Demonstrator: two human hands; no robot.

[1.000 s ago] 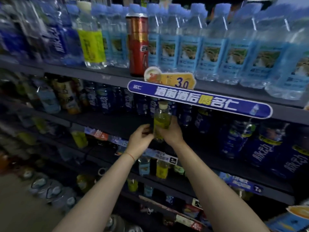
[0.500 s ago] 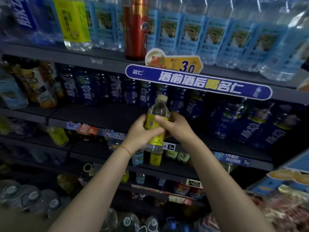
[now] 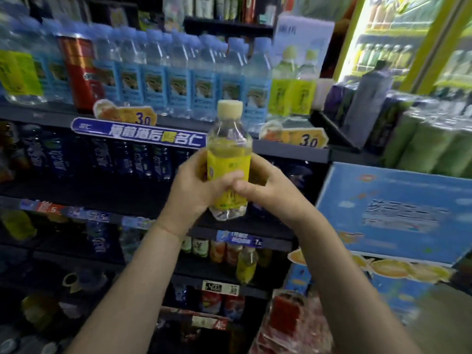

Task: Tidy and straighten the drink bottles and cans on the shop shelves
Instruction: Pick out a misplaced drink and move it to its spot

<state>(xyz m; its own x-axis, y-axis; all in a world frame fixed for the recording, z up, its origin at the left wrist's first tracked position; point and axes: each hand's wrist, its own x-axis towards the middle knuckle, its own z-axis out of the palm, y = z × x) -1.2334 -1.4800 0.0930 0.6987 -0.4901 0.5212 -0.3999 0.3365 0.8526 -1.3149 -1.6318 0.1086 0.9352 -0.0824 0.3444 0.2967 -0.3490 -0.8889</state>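
Note:
A clear bottle with a yellow label [image 3: 228, 159] and pale cap stands upright in the air in front of the shelves. My left hand [image 3: 190, 192] grips its left side and my right hand [image 3: 265, 190] grips its right side, fingers meeting across the label. Behind it runs a row of blue-labelled water bottles [image 3: 178, 83] on the upper shelf [image 3: 51, 116]. Two matching yellow-labelled bottles [image 3: 291, 93] stand at that row's right end. A red can [image 3: 79, 72] stands among the water bottles on the left.
Dark blue bottles [image 3: 102, 157] fill the shelf below, behind a blue banner [image 3: 138, 135]. Lower shelves hold mixed small bottles [image 3: 245, 264]. Blue cartons [image 3: 393, 213] are stacked at right, with wrapped green packs [image 3: 429, 146] above and a lit fridge [image 3: 408, 39] behind.
Both hands have lifted the yellow-labelled bottle out from the dark-bottle shelf and up toward me. The view has swung right, bringing the cartons and fridge into sight.

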